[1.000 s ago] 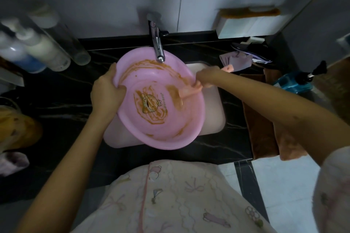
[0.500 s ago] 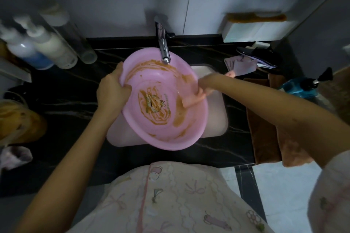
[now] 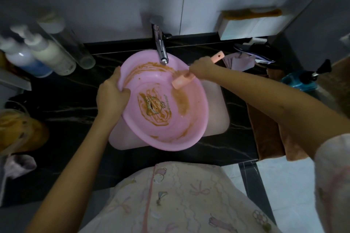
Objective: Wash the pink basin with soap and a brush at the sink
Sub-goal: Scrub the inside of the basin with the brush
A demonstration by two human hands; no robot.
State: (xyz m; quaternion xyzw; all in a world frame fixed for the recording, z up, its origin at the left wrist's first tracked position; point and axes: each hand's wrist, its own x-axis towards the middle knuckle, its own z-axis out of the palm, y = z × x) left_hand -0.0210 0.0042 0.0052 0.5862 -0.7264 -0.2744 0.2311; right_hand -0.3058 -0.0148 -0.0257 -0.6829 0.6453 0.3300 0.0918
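Now | pink basin [image 3: 164,104] over the sink [image 3: 217,109], below the faucet [image 3: 161,47], tilted, mouth toward the camera, orange smears inside | left hand [image 3: 111,96] grips its left rim | right hand [image 3: 201,67] curls round the brush [image 3: 182,81]: long axis lower-left to upper-right, head on the far inner wall, handle pointing out past the rim

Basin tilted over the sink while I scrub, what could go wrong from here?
1. Only the left hand grips the basin by its rim; brush pressure could twist it loose into the sink.
2. The brush works close to the faucet, so it might knock the spout.
3. The near rim reaches past the sink's front edge, so residue could spill onto the counter.
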